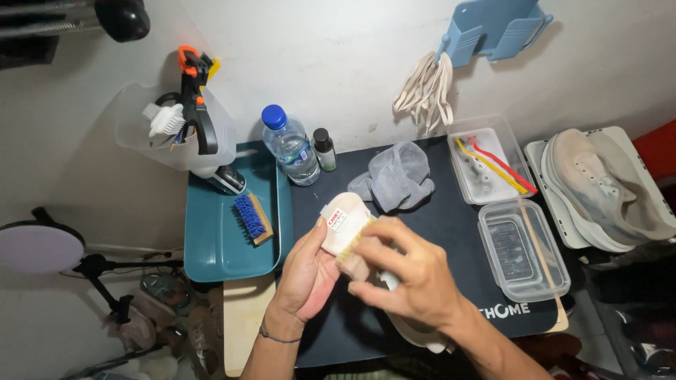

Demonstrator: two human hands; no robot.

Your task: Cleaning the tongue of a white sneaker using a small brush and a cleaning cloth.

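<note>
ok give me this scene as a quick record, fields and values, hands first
left hand: left hand holds a cream insole from below
right hand: right hand presses a small pale brush against the insole
work surface: dark mat
left of mat: teal tray with a blue-bristled brush
behind the hands: water bottle, small dark bottle, grey cloth
right side: two clear containers, worn pale shoe

Bright even light from above, soft shadows, wide-angle bending at edges, dim lower corners, slight motion blur
</note>
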